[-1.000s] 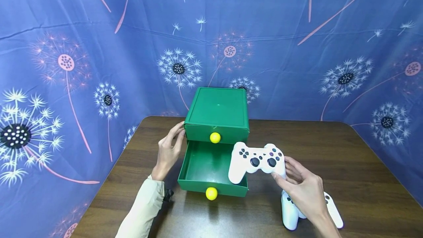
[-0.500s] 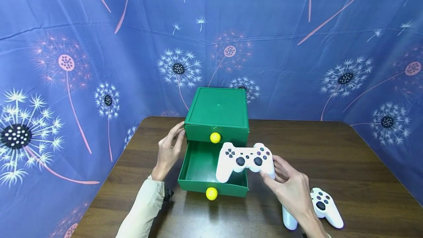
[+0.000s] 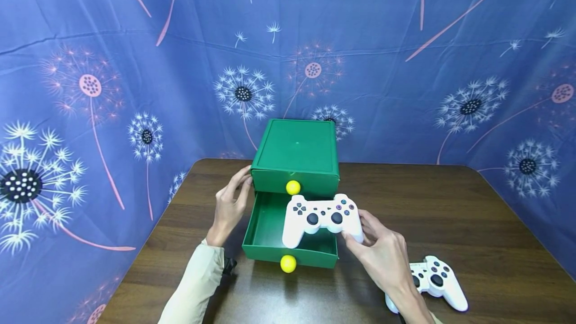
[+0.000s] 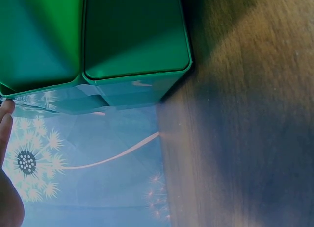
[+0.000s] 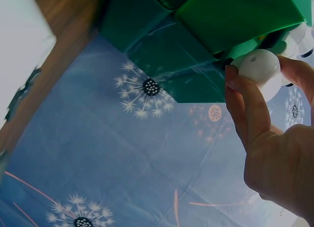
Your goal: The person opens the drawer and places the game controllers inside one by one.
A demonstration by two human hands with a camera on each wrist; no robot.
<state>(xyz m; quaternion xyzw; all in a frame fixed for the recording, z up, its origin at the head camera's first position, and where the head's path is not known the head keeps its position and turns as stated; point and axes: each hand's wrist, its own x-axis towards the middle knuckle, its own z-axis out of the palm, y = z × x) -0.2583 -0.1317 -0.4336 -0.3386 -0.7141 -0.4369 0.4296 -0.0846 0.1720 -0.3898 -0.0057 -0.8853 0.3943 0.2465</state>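
A white game controller (image 3: 323, 214) is pinched at its right grip between the thumb and fingers of my right hand (image 3: 382, 254). It hovers over the pulled-out lower drawer (image 3: 265, 226) of a green two-drawer cabinet (image 3: 297, 145), hiding part of the inside. The right wrist view shows the rounded end of the held controller (image 5: 263, 72) between my fingertips. My left hand (image 3: 230, 209) rests its extended fingertips against the cabinet's left side by the upper drawer (image 3: 270, 181), which is closed. In the left wrist view, only part of that hand (image 4: 9, 197) shows at the edge.
A second white controller (image 3: 443, 284) lies on the brown wooden table (image 3: 450, 214) at the right, partly behind my right wrist. Yellow ball knobs, an upper knob (image 3: 293, 187) and a lower knob (image 3: 288, 263), stick out from the drawers. A blue dandelion-print cloth (image 3: 382, 84) hangs behind.
My right hand has carried the controller leftward, from the drawer's right edge to above its middle. More of the second controller's right half shows now. The left hand stays still.
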